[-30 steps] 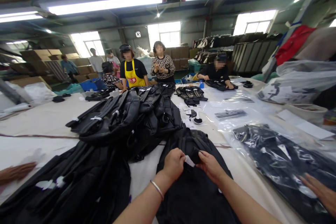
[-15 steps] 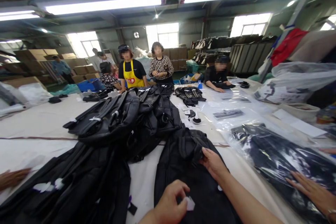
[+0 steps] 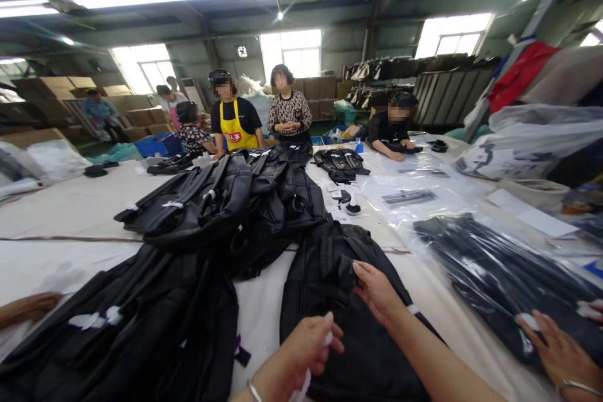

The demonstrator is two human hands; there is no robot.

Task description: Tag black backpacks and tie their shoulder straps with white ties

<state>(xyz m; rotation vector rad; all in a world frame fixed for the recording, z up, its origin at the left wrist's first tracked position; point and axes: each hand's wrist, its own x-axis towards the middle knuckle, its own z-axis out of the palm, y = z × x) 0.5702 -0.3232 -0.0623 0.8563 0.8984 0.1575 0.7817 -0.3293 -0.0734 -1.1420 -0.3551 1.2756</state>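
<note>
A black backpack (image 3: pixel 325 326) lies flat before me, its top end pointing away. My right hand (image 3: pixel 377 292) is closed on a strap (image 3: pixel 347 273) of it, pinching the strap between thumb and fingers near the backpack's upper part. Over the lower part of the backpack, my left hand (image 3: pixel 313 348) is closed with a thin white strip (image 3: pixel 305 383) in it. Part of the strip shows between the fingertips and part below the palm; whether it is paper or tape I cannot tell.
A backpack pile (image 3: pixel 211 201) stands ahead, with more backpacks (image 3: pixel 160 326) at left. Bagged backpacks (image 3: pixel 490 270) lie right, under a co-worker's hand (image 3: pixel 560 345). Another person's hand (image 3: pixel 28 309) is at the left edge. Several people stand or lean across the table (image 3: pixel 61 213).
My left hand has turned, and the white piece now hangs below the palm. My right hand keeps the strap, slightly further left. The co-worker's hand at right has shifted over the bagged backpacks.
</note>
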